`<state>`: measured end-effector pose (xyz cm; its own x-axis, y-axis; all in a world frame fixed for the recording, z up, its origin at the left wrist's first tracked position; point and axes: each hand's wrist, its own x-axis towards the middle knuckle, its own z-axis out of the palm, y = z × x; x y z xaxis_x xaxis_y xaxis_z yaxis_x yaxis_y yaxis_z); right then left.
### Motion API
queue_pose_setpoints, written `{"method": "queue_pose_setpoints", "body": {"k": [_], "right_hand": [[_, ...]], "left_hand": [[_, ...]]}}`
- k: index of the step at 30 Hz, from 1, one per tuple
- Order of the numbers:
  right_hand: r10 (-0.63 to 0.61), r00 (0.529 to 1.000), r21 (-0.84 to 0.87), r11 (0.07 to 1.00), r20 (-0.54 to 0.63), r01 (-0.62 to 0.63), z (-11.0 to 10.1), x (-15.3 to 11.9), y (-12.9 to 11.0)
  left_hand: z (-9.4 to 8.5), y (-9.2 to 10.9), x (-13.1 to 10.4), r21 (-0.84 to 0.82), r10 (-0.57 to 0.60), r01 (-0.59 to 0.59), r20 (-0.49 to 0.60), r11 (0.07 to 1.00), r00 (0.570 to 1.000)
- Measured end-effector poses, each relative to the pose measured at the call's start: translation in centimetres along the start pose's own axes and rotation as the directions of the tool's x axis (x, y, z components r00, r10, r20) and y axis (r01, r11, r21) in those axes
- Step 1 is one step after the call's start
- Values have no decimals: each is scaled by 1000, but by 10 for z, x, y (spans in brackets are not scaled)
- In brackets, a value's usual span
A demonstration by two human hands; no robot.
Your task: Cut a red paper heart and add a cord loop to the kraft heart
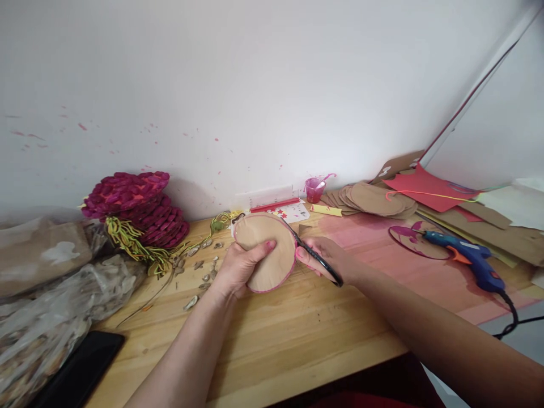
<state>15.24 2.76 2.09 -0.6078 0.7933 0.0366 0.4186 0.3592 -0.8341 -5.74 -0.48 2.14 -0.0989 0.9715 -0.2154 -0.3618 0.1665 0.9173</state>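
Note:
My left hand (244,263) grips a round tan cardboard disc (274,272), thumb lying across its face. A pink line runs around the disc's rim. In my right hand (325,255) is a pair of black-handled scissors (318,260), its fingers closed around the handles. The blades meet the disc's upper right edge. The lower blade is hidden behind the disc, and a small brown scrap shows just past the blades. Both hands are above the wooden table (297,357).
Left: a magenta stack of rounded pieces (148,209), yellow-green yarn (131,243), shells (191,302), plastic bags (63,306), a black phone (80,368). Right: cut cardboard discs (374,199), a pink-stained cup (315,190), red sheets (433,187), a blue glue gun (471,258) with its cord.

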Motion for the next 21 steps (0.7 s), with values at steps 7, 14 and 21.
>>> {"method": "queue_pose_setpoints", "body": {"k": [7, 14, 21], "right_hand": [[-4, 999, 54, 999, 34, 2, 2, -2, 0], [17, 1000, 113, 993, 14, -18, 4, -1, 1], [63, 998, 97, 993, 8, -64, 2, -1, -1]], "left_hand": [[2, 3, -3, -8, -1, 1, -29, 1000, 1000], [0, 3, -2, 18, 6, -6, -14, 1000, 1000], [0, 2, -2, 18, 15, -15, -30, 1000, 999]]}}
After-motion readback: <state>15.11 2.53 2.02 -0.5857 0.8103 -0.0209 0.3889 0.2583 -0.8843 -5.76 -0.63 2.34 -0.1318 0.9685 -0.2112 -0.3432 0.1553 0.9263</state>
